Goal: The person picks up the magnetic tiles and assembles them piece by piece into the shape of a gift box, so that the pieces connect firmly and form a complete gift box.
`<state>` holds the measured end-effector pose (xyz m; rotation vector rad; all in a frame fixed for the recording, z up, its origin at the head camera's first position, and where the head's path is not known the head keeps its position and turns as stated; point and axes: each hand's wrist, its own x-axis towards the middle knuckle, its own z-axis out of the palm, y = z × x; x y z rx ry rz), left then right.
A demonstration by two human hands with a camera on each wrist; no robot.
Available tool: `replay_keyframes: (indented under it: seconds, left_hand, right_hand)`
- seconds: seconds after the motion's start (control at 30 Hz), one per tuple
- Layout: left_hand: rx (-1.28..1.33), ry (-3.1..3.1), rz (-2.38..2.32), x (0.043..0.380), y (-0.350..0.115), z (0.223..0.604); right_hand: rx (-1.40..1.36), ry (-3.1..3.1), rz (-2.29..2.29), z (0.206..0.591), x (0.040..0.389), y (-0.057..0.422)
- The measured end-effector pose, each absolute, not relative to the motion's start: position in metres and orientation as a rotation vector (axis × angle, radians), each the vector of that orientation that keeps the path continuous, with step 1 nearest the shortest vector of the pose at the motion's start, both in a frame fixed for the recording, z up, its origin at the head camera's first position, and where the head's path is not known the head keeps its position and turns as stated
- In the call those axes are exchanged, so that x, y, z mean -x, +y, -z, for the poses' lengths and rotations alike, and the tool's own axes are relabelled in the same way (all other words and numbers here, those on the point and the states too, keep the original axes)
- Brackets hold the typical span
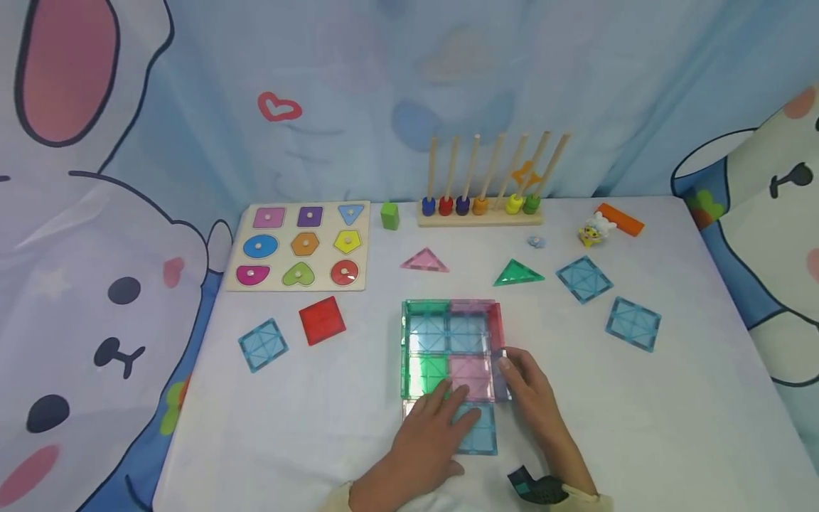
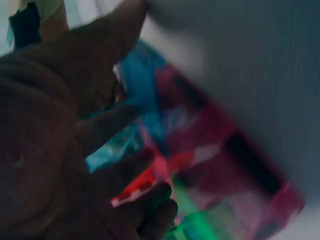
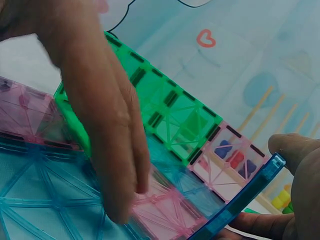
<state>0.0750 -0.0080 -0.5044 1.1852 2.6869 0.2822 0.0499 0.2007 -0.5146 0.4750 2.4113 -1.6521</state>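
A structure of see-through magnetic tiles has a flat floor of blue, green and pink tiles, including a pink floor tile (image 1: 470, 375), with upright tiles along its edges. Green wall tiles (image 3: 172, 107) stand at its left and back. My right hand (image 1: 537, 398) pinches an upright blue tile (image 3: 242, 197) between thumb and fingers at the structure's right side, in line with a red-pink wall tile (image 1: 496, 327). Over the near floor tiles lies my left hand (image 1: 425, 444), fingers extended and spread; its palm hides part of them. The left wrist view is dark and blurred.
Loose blue tiles (image 1: 584, 279) lie to the right; another blue tile (image 1: 263, 345) and a red tile (image 1: 322, 321) lie left. Pink (image 1: 425, 260) and green triangles (image 1: 518, 272) sit beyond the structure. Farther back are a shape puzzle (image 1: 326, 277), a peg counter (image 1: 480, 220) and a small figurine (image 1: 596, 229).
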Motion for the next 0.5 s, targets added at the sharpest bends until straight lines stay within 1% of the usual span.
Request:
replay_keyframes:
  seconds: [0.1,0.2,0.5]
  left_hand:
    - [-1.175,2.731,-0.24,-0.078,-0.003,0.516]
    - [-1.201,2.786,-0.261,-0.075,0.0,0.519]
    - [-1.428,2.697,-0.071,-0.056,0.002,0.495]
  right_hand:
    - [-0.466,2.395,1.654,0.517,-0.05,0.2]
    - [-0.471,2.408,1.658,0.519,-0.051,0.201]
    - [-0.458,2.427,1.659,0.523,-0.05,0.203]
